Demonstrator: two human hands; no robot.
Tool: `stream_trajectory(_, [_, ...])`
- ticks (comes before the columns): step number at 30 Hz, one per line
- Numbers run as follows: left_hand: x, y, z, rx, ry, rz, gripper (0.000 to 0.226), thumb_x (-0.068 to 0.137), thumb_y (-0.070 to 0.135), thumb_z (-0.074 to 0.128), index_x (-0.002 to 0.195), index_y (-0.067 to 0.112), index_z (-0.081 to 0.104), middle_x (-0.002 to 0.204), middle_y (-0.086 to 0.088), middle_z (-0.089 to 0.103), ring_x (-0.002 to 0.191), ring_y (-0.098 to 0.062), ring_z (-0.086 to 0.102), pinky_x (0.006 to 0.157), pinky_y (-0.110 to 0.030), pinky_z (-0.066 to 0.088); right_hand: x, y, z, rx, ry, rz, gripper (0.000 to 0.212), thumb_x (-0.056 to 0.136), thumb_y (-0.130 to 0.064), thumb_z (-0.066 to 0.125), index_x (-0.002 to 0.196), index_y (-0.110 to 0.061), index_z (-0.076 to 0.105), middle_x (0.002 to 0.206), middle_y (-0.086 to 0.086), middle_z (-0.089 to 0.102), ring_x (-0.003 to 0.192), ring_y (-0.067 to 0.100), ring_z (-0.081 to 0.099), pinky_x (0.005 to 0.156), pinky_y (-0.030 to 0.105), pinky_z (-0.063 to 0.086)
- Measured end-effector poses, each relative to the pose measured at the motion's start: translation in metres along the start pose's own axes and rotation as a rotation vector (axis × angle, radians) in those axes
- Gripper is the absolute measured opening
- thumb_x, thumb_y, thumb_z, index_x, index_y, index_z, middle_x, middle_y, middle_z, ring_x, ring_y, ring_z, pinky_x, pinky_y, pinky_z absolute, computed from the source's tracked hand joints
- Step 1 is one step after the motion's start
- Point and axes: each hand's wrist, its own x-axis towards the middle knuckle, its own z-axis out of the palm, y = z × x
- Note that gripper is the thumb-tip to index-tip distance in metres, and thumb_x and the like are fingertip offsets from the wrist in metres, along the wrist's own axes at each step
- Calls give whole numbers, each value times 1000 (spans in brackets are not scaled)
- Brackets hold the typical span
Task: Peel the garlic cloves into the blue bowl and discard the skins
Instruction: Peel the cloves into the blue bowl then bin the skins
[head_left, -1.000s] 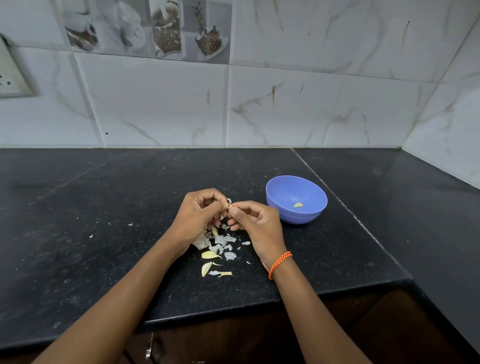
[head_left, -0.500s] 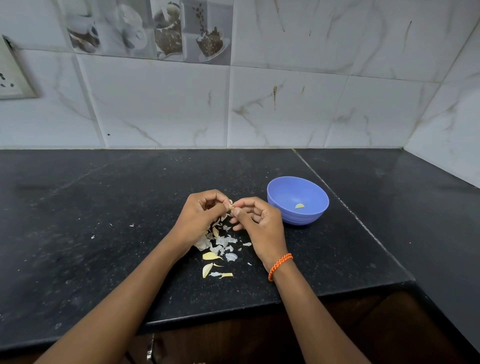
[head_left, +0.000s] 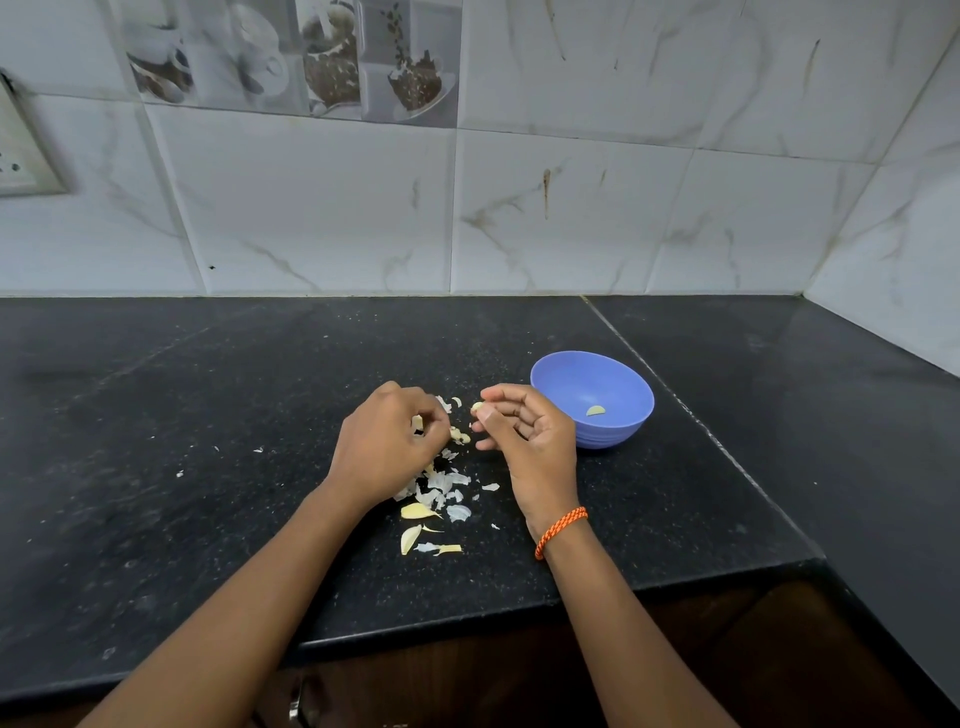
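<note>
A black speckled stone desk (head_left: 208, 415) meets white marbled wall tiles (head_left: 571, 208). The right hand (head_left: 524, 439) pinches a small pale garlic clove (head_left: 477, 407) beside the round blue plastic bowl (head_left: 618, 384); the left hand's (head_left: 387, 447) fingers curl over papery skins (head_left: 441, 486).

soft, even indoor light, fairly bright, no hard glare. the tiles (head_left: 571, 218) catch most of it and read pale grey-white. the black counter (head_left: 208, 415) soaks it up, with a dull sheen at far left and far right. shadows are faint, just a soft smudge under the bowl (head_left: 592, 400). focus is sharp mid-frame, the forearms near the bottom edge go slightly soft. wide-angle bending shows: tile lines tilt and curve toward the left and right edges.
</note>
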Motion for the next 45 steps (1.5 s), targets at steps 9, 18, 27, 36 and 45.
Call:
stream_trajectory(9, [2, -1, 0, -43, -10, 3, 12, 95, 34, 73, 88, 40, 81, 92, 26, 71, 91, -3, 52, 66, -29, 40, 1, 4, -2, -24, -9, 25, 16, 99, -6, 72, 112, -10, 79, 98, 9, 80, 88, 21, 77, 71, 34, 63])
stream_trajectory(18, [2, -2, -3, -90, 8, 0, 14, 87, 35, 83, 79, 44, 76, 85, 22, 70, 91, -6, 59, 71, -34, 51, 2, 7, -3, -23, 73, 47, 17, 101, -3, 67, 105, -13, 80, 85, 11, 77, 75, 19, 71, 68, 34, 62])
stream_trajectory(27, [2, -3, -2, -235, 1, 76, 27, 84, 30, 87, 95, 39, 64, 88, 15, 72, 86, -14, 65, 74, -40, 54, 3, 10, -1, -43, -7, 41, 14, 99, -5, 72, 110, -8, 80, 92, 10, 80, 84, 26, 78, 72, 32, 63])
stream_trajectory(36, [2, 8, -5, -674, -49, 40, 23, 96, 17, 83, 117, 21, 76, 94, -2, 81, 92, -25, 78, 83, -46, 61, -3, 2, 0, -179, -53, -44, 7, 93, -11, 82, 99, -10, 82, 88, 2, 80, 82, 20, 79, 65, 31, 64])
stream_trajectory(45, [0, 10, -9, -698, -66, 40, 33, 98, 10, 78, 129, 17, 72, 89, -4, 83, 91, -23, 81, 95, -47, 64, -2, 5, 5, -327, -24, -109, 4, 99, -16, 76, 100, -13, 75, 90, -5, 75, 85, 13, 76, 60, 32, 64])
